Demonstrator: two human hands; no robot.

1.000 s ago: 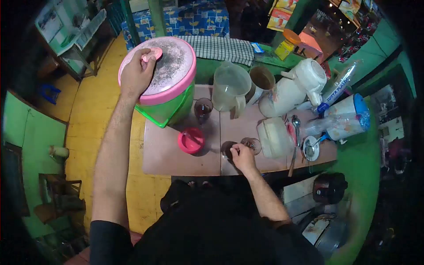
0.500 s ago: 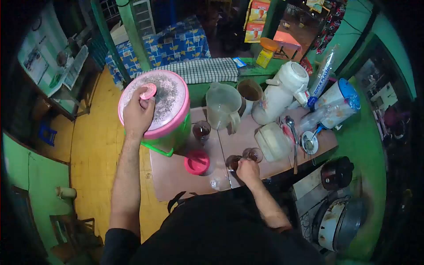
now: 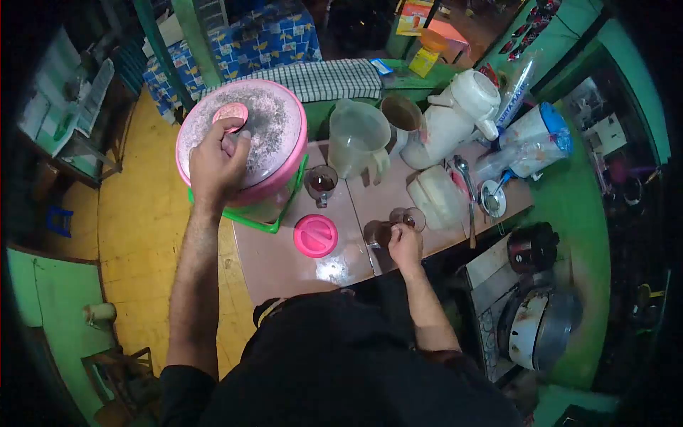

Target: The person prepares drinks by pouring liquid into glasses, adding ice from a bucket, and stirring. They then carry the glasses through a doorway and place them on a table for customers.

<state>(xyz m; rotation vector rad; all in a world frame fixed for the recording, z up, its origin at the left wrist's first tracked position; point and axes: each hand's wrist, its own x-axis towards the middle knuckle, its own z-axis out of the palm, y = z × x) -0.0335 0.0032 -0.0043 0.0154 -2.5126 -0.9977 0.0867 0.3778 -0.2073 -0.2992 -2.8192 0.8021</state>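
Observation:
My left hand [image 3: 219,162] has its fingers curled round the knob [image 3: 230,116] of a large pink lid [image 3: 274,132], whose white top is speckled with dark marks. The lid tops a big drum-shaped container with a green frame [image 3: 281,206]. My right hand [image 3: 405,248] is closed at a glass mug of dark drink [image 3: 377,233], its fingers at what looks like the handle. A second glass mug [image 3: 413,218] stands right behind those fingers. Another mug with dark liquid [image 3: 321,183] sits near the container, and a round pink screw lid [image 3: 316,235] lies in front of it.
Behind the mugs stand a clear plastic pitcher [image 3: 356,139], a brown-filled container [image 3: 402,117] and a white thermos [image 3: 462,107]. A pale plastic box [image 3: 435,198], a ladle [image 3: 466,174] and a small strainer dish [image 3: 492,199] are on the right. Pots [image 3: 541,324] stand lower right.
The whole scene has shifted upward in view as the head moved. My left hand stays on the knob and my right hand stays at the mug.

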